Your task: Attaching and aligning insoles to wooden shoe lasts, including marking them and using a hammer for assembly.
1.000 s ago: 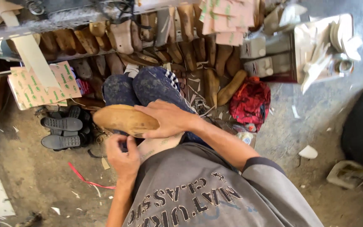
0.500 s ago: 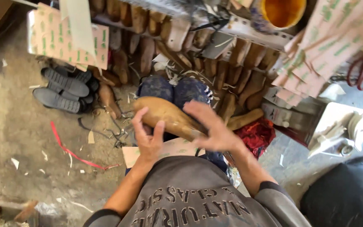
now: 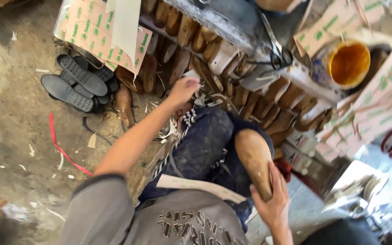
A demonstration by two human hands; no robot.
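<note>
From the head camera, the person sits on the floor with knees in dark blue trousers. The right hand [image 3: 275, 206] is wrapped around the near end of a tan wooden shoe form [image 3: 254, 161]. The form rests on the right knee, and its long side points away from the person, up toward the rack of wooden forms [image 3: 268, 97]. The left hand [image 3: 184, 88] is stretched far out toward that rack, well apart from the held form. Its fingers look curled in, but it is blurry, so what it pinches cannot be told. Black shoe soles [image 3: 75, 84] lie on the floor to the left.
</note>
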